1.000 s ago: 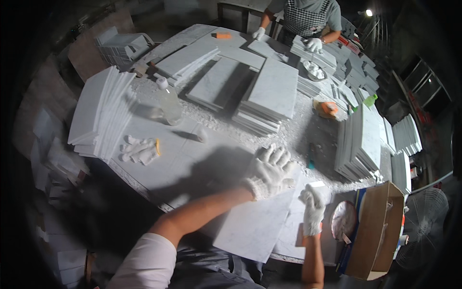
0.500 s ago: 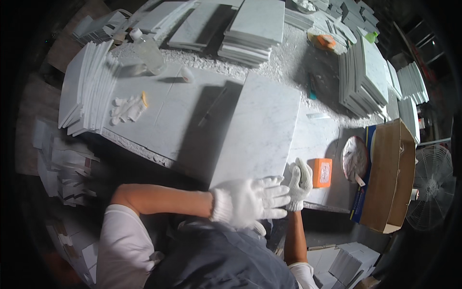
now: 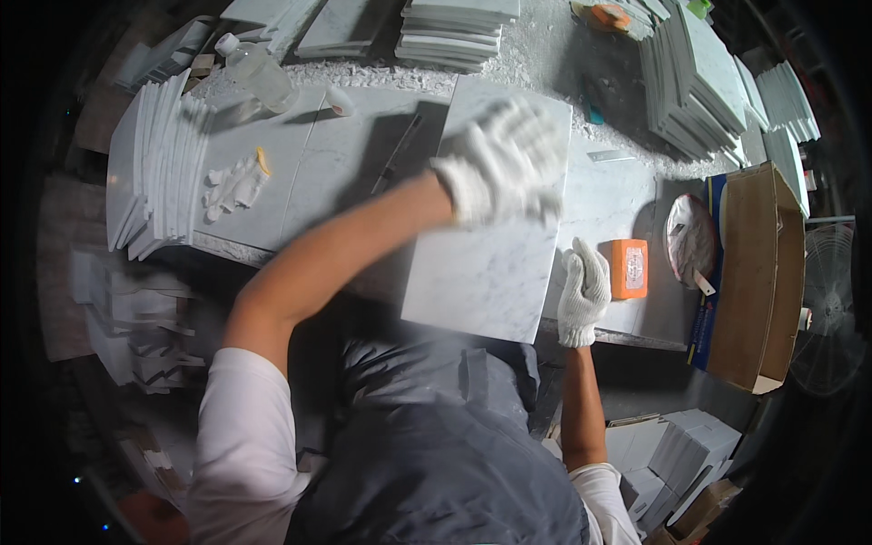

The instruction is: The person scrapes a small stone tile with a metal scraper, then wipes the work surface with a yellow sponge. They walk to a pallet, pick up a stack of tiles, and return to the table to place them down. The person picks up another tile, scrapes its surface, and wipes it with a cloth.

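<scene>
A pale grey-veined marble tile point(image 3: 481, 272) lies lengthwise in front of me on the worktable, its near end close to my body. My left hand point(image 3: 504, 168), in a white knit glove, reaches across the tile's far half, palm down with its fingers spread; motion blurs it. Just off the tile's right edge, my gloved right hand point(image 3: 584, 295) stands on its side, fingers stretched and holding nothing that I can see. An orange box point(image 3: 629, 269) with a pale printed panel sits right beside that hand.
Tile stacks stand at left point(image 3: 150, 168), far middle point(image 3: 454, 34) and far right point(image 3: 695, 82). A spare glove point(image 3: 236, 186), a clear bottle point(image 3: 259, 74), a small white bottle point(image 3: 339, 102) and a pen point(image 3: 397, 153) lie leftward. Rightward are a round wrapped pad point(image 3: 690, 241), cardboard box point(image 3: 749, 282) and fan point(image 3: 828, 309).
My left hand has swept from the tile's near end to its far half. The right hand stays by the right edge. The whole view has shifted slightly.
</scene>
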Available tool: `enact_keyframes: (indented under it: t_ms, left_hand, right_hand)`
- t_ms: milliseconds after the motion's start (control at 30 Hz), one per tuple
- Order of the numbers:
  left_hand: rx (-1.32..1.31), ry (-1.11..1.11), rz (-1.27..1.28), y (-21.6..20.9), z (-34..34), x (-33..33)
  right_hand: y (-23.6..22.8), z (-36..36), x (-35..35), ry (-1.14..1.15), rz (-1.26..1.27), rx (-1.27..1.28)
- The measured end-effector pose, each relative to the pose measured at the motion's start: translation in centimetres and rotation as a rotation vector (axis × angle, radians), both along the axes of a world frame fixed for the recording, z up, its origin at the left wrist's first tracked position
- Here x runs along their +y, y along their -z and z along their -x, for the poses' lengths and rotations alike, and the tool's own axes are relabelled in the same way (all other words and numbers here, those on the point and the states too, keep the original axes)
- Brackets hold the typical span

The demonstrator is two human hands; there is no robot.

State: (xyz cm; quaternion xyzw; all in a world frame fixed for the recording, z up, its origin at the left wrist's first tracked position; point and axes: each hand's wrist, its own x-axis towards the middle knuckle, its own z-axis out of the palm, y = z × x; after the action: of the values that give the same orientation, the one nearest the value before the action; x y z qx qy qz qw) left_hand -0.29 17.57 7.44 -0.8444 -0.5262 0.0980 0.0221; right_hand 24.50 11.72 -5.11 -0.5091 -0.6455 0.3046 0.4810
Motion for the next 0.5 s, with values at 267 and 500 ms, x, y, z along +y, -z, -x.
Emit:
enact_keyframes:
  t_ms: [267, 500]
  left_hand:
    - [-0.551, 0.396, 0.116, -0.6, -3.4, -16.6]
    - [-1.255, -0.783, -0.255, 0.3, 4.5, -19.1]
  right_hand:
    - [0.0, -0.5, 0.0, -0.06, -0.003, -0.018]
    - [-1.6, -0.4, -2.1, -0.002, 0.412, 0.357]
